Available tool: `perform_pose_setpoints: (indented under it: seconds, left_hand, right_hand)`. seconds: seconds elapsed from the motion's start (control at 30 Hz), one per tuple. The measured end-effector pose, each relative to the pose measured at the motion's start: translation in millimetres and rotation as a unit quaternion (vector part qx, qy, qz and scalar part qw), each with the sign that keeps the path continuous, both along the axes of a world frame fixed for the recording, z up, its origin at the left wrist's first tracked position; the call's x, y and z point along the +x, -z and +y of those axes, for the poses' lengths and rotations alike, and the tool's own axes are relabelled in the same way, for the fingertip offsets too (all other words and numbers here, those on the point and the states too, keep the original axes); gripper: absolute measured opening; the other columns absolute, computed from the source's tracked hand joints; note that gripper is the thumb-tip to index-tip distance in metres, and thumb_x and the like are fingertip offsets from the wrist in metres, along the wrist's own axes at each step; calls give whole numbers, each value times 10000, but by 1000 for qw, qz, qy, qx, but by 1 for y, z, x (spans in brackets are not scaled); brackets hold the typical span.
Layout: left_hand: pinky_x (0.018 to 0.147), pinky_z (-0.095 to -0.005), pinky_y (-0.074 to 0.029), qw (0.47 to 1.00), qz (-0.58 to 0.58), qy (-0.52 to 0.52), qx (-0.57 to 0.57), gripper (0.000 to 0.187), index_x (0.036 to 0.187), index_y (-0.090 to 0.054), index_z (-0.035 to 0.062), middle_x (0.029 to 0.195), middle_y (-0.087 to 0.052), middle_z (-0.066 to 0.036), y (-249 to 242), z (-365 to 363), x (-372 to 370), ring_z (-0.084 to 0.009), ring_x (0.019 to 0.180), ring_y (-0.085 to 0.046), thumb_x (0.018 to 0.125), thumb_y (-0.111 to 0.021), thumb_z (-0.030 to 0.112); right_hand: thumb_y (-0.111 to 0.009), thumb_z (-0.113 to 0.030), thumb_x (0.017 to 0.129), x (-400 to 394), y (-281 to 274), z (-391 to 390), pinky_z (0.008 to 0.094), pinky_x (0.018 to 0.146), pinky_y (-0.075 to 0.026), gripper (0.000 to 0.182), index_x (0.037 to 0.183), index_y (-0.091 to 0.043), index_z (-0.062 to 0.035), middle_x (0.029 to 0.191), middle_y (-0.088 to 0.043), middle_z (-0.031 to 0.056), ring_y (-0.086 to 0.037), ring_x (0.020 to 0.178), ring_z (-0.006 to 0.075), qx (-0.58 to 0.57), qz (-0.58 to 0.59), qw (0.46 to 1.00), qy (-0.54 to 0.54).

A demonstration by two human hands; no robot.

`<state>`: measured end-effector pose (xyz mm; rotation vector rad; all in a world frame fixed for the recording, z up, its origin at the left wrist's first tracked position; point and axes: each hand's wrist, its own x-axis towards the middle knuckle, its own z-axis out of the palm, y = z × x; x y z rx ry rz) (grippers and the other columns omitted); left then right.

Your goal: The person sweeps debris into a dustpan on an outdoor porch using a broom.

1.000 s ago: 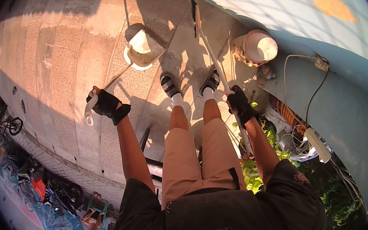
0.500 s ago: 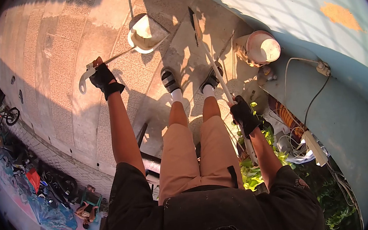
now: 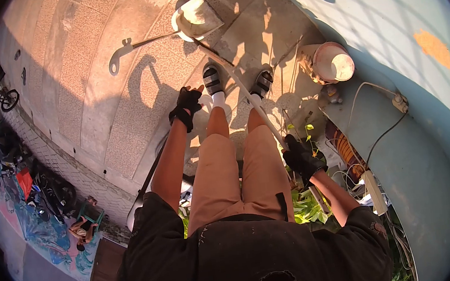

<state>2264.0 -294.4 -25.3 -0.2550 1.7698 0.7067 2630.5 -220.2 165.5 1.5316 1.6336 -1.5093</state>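
My right hand (image 3: 302, 158), in a black fingerless glove, is closed round the pale stick of a broom (image 3: 247, 94). The stick slants across in front of my right leg, and its dark lower end is on the paving near the dustpan. The white dustpan (image 3: 196, 21) rests on the ground beyond my feet, its long handle (image 3: 138, 44) rising toward me on the left with a hooked grip at the top. Apart from that handle, my gloved left hand (image 3: 187, 107) hangs beside my left leg, fingers spread and holding nothing.
On the right, a whitish bucket (image 3: 333, 63) stands by the light blue wall (image 3: 410, 71). Cables hang near a power strip (image 3: 374, 192), with leafy plants (image 3: 310, 208) beside my right leg. Far left are a bicycle (image 3: 9, 100) and a seated person (image 3: 83, 229).
My left hand has let go of the dustpan handle and moved right, toward my legs. The broom's lower end has swung left toward the dustpan, still in my right hand.
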Motion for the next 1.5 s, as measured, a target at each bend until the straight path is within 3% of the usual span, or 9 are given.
perform_pose_setpoints:
  seconds: [0.2, 0.37, 0.63, 0.73, 0.8, 0.97, 1.23, 1.33, 1.5]
  left_hand:
    - [584, -427, -542, 937, -194, -283, -72, 382, 799, -517, 71, 555, -432, -31, -31, -13, 111, -194, 523, -507, 869, -629, 430]
    - [444, -354, -420, 790, -38, -612, -10, 192, 722, -442, 87, 549, -414, -32, 22, -88, 96, -172, 438, -416, 867, -521, 186]
    - [545, -354, -491, 742, -16, -670, -14, 204, 789, -430, 86, 618, -461, -33, 61, -182, 44, -196, 517, -463, 912, -506, 229]
    - [560, -428, -494, 795, -35, -603, -63, 117, 805, -442, 68, 640, -487, -88, 67, -169, 70, -246, 552, -498, 849, -497, 161]
    - [516, -417, -465, 834, -83, -544, -46, 131, 729, -441, 77, 594, -471, -80, 95, -166, 84, -256, 516, -491, 818, -490, 159]
    - [472, -406, -422, 899, -160, -408, -3, 162, 703, -465, 75, 559, -451, -82, 82, -77, 137, -259, 489, -494, 831, -489, 171]
    - [438, -425, -459, 878, -293, -372, 69, 128, 873, -415, 67, 622, -474, -105, -32, -10, 222, -251, 463, -495, 823, -532, 84]
    - [417, -392, -452, 889, -164, -428, 2, 154, 913, -384, 87, 584, -459, -91, -48, -50, 216, -228, 454, -491, 830, -513, 87]
    - [403, -376, -428, 826, -132, -548, -25, 135, 798, -446, 81, 584, -452, -89, 119, -189, 202, -216, 414, -443, 820, -532, 184]
  right_hand:
    - [-522, -119, 827, -59, 32, 11, 521, 675, -453, 280, 1087, -446, -51, 839, -612, 235, -582, 796, 454, -10, 195, 949, -247]
    - [-502, -120, 798, -149, 77, -8, 443, 657, -485, 279, 1061, -444, -50, 787, -606, 172, -613, 728, 360, -200, 170, 931, -254]
    - [-562, -147, 841, -129, 202, -84, 443, 574, -508, 462, 1284, -453, -75, 762, -604, 104, -619, 622, 239, -424, 37, 888, -173]
    - [-598, -144, 826, -153, 303, -139, 408, 658, -512, 383, 1191, -537, -43, 794, -639, 121, -644, 732, 260, 118, 528, 622, -566]
    - [-587, -159, 824, -172, 288, -137, 377, 729, -499, 288, 1074, -596, -15, 860, -657, 161, -647, 819, 261, -81, 217, 796, -559]
    - [-506, -173, 835, -145, 108, -38, 411, 727, -476, 306, 1113, -546, -50, 947, -625, 217, -618, 825, 317, -55, 103, 951, -287]
    - [-489, -170, 885, -59, -11, -17, 437, 780, -458, 531, 1380, -382, -9, 1069, -619, 246, -597, 989, 398, -81, -86, 975, -188]
    - [-543, -132, 877, -42, 4, -32, 318, 634, -452, 586, 1436, -366, -124, 819, -593, 150, -556, 702, 176, -26, 23, 968, -250]
    - [-523, -127, 850, -122, 94, -74, 389, 685, -458, 377, 1219, -489, -55, 870, -604, 179, -586, 789, 282, -203, 99, 924, -310]
